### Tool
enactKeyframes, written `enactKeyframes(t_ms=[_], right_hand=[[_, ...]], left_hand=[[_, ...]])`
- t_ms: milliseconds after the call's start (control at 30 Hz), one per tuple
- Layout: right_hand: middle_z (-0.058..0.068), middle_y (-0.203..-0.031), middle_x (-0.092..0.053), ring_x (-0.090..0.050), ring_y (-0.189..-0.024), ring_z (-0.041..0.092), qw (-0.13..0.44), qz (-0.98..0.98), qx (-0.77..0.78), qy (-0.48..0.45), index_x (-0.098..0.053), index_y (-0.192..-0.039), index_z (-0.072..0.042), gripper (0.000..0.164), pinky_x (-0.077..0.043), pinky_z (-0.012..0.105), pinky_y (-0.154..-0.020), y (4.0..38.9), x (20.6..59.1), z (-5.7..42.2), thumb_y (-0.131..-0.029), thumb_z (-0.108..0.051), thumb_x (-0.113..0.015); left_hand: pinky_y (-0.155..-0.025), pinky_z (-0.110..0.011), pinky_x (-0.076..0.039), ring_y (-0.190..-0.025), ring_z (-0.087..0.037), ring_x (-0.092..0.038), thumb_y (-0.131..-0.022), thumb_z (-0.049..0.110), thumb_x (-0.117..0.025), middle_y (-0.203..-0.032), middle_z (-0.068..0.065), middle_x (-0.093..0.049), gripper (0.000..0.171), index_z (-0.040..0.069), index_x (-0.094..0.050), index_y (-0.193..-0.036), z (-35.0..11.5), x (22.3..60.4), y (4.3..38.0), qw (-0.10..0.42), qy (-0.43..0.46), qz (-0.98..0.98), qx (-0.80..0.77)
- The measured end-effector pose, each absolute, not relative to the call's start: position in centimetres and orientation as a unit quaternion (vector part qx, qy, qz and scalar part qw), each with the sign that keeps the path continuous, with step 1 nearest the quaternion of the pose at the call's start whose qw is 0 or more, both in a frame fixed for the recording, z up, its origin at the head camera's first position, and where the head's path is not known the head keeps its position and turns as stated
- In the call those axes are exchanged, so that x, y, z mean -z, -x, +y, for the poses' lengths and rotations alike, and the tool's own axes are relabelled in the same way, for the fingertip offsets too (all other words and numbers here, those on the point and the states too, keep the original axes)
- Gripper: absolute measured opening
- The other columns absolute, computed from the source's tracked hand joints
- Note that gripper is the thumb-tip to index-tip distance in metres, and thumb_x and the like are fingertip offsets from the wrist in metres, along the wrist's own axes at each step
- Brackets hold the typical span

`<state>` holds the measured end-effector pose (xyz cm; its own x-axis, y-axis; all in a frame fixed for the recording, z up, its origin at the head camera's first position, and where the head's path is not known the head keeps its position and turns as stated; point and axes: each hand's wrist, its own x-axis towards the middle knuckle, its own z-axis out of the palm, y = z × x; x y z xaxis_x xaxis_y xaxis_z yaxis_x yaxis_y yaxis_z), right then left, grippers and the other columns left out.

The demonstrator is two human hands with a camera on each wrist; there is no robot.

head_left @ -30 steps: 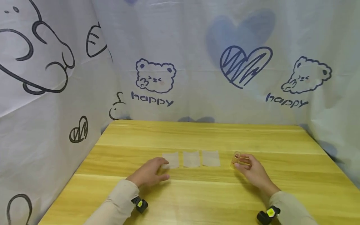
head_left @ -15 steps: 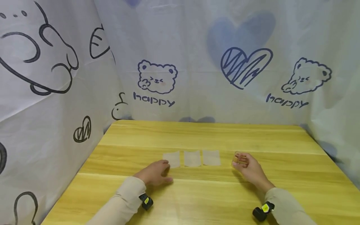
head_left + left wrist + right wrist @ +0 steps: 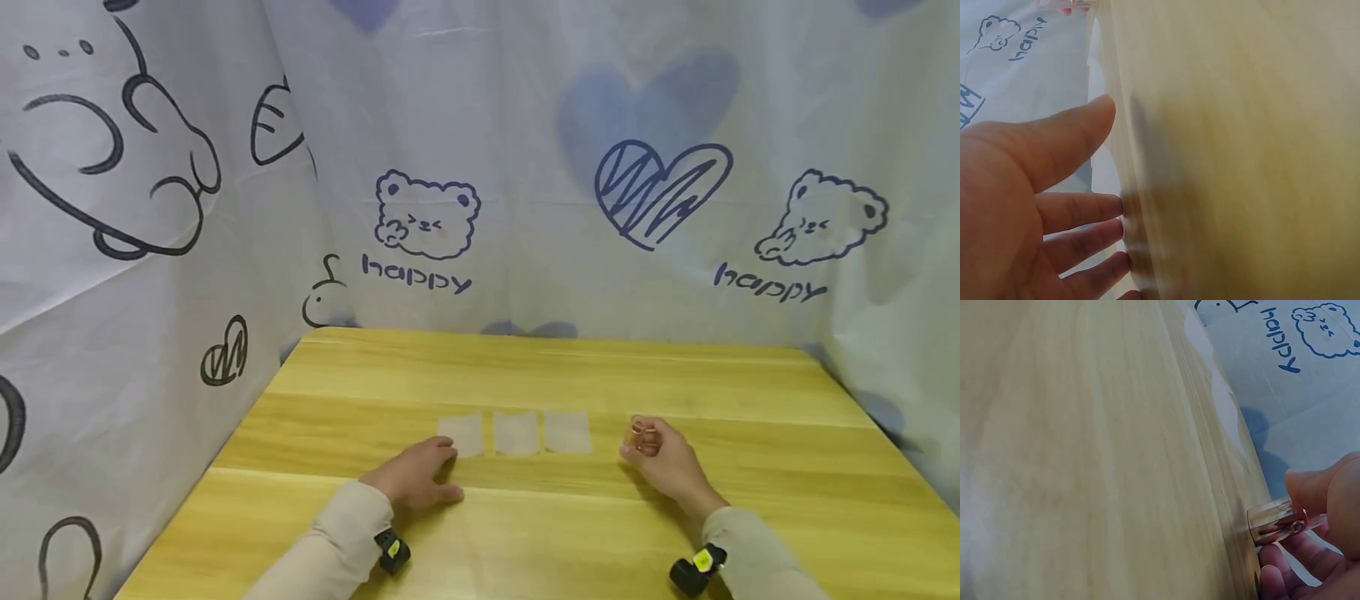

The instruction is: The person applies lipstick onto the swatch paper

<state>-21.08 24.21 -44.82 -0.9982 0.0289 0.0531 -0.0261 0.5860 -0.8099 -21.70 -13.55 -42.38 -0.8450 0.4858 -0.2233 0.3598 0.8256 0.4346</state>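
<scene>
My right hand (image 3: 669,463) pinches a small clear cylinder (image 3: 1267,524) between thumb and fingers, to the right of a row of papers. A reddish ring-like detail shows at its near end in the right wrist view. The cylinder's far end is right at the table surface. Three thin whitish square papers lie in a row: left paper (image 3: 465,432), middle paper (image 3: 517,433) and right paper (image 3: 567,432). My left hand (image 3: 417,475) has its fingers extended and thumb apart, fingertips at the left paper's near left corner; it holds nothing.
The wood-grain table (image 3: 525,533) spreads under both hands. White cloth (image 3: 540,108) with printed bears and hearts hangs behind it and along both sides. A black wrist camera (image 3: 393,551) sits at the left sleeve, another black wrist camera (image 3: 693,572) at the right.
The head view has tilted up slightly. My left hand has shifted a little right over the left paper's corner. My right hand keeps the cylinder in nearly the same place.
</scene>
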Motion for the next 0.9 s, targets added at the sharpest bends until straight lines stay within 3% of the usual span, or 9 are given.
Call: enactKeyframes(t_ms=[367,700,900], right_hand=[[0.017,-0.107,-0.065,-0.061,-0.102,0.036,0.051,-0.905,-0.423,-0.017,-0.056,-0.116,0.004,0.033,-0.050,0.048,-0.088,20.6,44.4,24.9,-0.091,-0.014,-0.069],[0.013,-0.106,-0.064,-0.061,-0.097,0.027,0.047,-0.902,-0.427,-0.050,-0.062,-0.104,-0.001,0.020,-0.051,0.040,-0.082,20.6,43.0,24.9,-0.091,-0.014,-0.069],[0.006,-0.099,-0.063,-0.060,-0.094,0.024,0.041,-0.911,-0.406,-0.065,-0.062,-0.106,-0.004,0.024,-0.050,0.037,-0.076,20.4,41.8,25.0,-0.092,-0.023,-0.070]], left_hand=[[-0.110,-0.049,-0.029,-0.137,-0.037,-0.035,-0.091,0.038,-0.069,-0.150,-0.018,-0.036,0.067,-0.002,-0.048,-0.140,-13.1,42.0,21.7,0.159,-0.236,0.941,-0.184],[-0.111,-0.048,-0.029,-0.136,-0.037,-0.036,-0.090,0.036,-0.070,-0.148,-0.019,-0.039,0.062,-0.002,-0.051,-0.136,-13.7,41.9,21.6,0.153,-0.239,0.942,-0.181],[-0.108,-0.051,-0.032,-0.135,-0.039,-0.036,-0.092,0.033,-0.069,-0.148,-0.020,-0.037,0.056,0.002,-0.053,-0.136,-13.8,41.6,22.0,0.125,-0.253,0.938,-0.202]])
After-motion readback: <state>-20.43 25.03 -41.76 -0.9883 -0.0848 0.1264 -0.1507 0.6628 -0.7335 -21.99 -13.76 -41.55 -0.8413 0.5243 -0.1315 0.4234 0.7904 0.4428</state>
